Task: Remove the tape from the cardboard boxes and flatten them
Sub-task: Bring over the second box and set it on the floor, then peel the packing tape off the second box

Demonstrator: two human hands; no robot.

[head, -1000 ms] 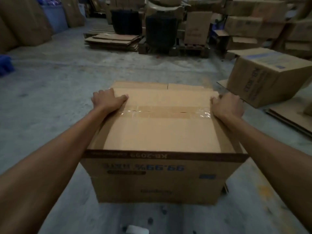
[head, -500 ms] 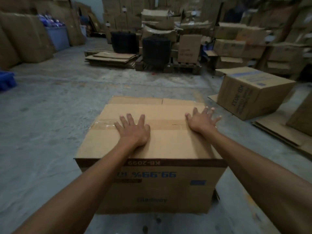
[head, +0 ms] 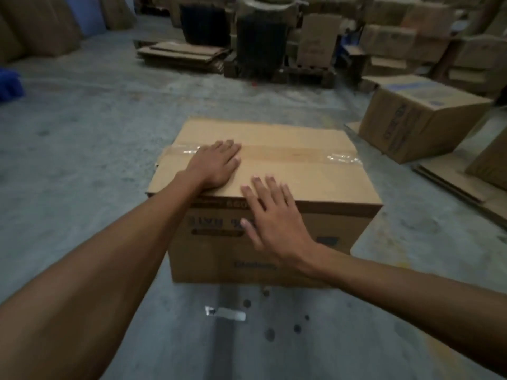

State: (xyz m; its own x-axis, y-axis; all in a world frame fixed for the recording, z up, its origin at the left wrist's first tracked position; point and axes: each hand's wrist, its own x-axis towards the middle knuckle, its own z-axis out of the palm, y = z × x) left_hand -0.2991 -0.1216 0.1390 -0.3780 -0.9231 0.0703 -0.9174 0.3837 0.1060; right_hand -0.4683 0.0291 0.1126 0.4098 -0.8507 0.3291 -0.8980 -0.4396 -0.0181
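Head view shows the box [head: 274, 171] on the floor [head: 82, 133], left hand [head: 216, 164] flat on its tape [head: 288, 153], fingers together, right hand [head: 271, 215] spread open above the near edge.

My head camera is looking forward and down. It is sitting close above the cardboard box [head: 277, 171] on the concrete floor [head: 82, 138].

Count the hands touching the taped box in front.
2: the left hand lies flat on top, over the tape; the right hand is at the near top edge of the box, where contact looks likely.
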